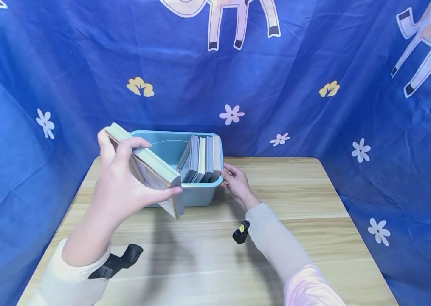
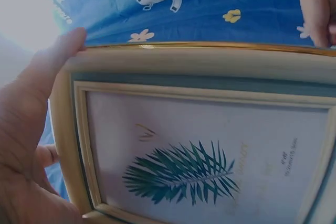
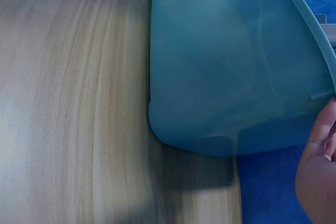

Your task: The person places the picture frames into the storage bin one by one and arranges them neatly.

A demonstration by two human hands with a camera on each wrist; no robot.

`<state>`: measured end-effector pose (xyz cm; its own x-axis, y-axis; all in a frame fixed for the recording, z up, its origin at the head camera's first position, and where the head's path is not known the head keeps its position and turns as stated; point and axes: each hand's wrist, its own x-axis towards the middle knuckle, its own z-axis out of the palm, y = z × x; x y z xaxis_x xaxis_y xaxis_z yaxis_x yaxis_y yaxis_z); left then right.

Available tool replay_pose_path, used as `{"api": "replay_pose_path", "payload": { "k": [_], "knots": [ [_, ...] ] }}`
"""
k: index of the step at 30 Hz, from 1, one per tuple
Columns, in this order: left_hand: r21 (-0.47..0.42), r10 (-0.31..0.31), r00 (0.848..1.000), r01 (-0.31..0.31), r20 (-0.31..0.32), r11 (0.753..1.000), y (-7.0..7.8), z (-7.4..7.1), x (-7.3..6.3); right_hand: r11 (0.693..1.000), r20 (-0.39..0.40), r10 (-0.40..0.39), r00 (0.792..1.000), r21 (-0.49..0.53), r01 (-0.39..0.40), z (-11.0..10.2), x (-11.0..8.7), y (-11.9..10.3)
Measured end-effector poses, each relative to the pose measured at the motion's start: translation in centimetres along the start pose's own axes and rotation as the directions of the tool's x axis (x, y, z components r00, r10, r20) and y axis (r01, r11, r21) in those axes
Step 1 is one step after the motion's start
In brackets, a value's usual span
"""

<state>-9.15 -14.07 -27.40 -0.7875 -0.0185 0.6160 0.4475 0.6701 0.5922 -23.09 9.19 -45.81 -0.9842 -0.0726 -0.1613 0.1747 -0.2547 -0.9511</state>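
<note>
My left hand (image 1: 117,182) holds a picture frame (image 1: 158,164) by its edges, tilted in the air over the left front of a light blue plastic bin (image 1: 200,195). In the left wrist view the picture frame (image 2: 205,69) has a pale border with a gold outer edge and a green palm leaf print. Several more frames (image 1: 201,159) stand on edge, side by side, in the bin's right part. My right hand (image 1: 238,185) grips the bin's rim at its right side. The right wrist view shows the fingers of that hand (image 3: 317,177) at the rim.
The bin stands at the back of a light wooden table (image 1: 276,199). A blue cloth (image 1: 184,80) with animals and flowers hangs behind and on both sides. A small black wrist device (image 1: 117,261) sits on each sleeve.
</note>
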Motion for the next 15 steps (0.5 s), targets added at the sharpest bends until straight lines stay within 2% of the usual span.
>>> {"api": "replay_pose_path", "payload": {
  "k": [4, 8, 13, 15],
  "knots": [
    [0.005, 0.078, 0.996, -0.078, -0.029, 0.997, -0.2, -0.7, 1.0, 1.0, 0.003, -0.009, 1.0, -0.002, 0.009, 0.0, 0.0, 0.1],
    [-0.008, 0.148, 0.987, -0.149, -0.069, 0.989, -0.7, -0.8, 1.9, 1.0, 0.003, -0.01, 1.0, 0.0, 0.01, 0.0, 0.0, 0.1],
    [-0.001, 0.25, 0.961, -0.252, -0.122, 0.968, -1.6, -0.5, 3.0, 1.0, 0.003, -0.009, 1.0, 0.003, 0.009, 0.0, 0.0, 0.1],
    [0.008, 0.293, 0.948, -0.295, -0.124, 0.956, -2.0, -0.4, 3.5, 1.0, 0.004, -0.011, 1.0, 0.003, 0.011, 0.0, 0.0, 0.1]
  ]
}}
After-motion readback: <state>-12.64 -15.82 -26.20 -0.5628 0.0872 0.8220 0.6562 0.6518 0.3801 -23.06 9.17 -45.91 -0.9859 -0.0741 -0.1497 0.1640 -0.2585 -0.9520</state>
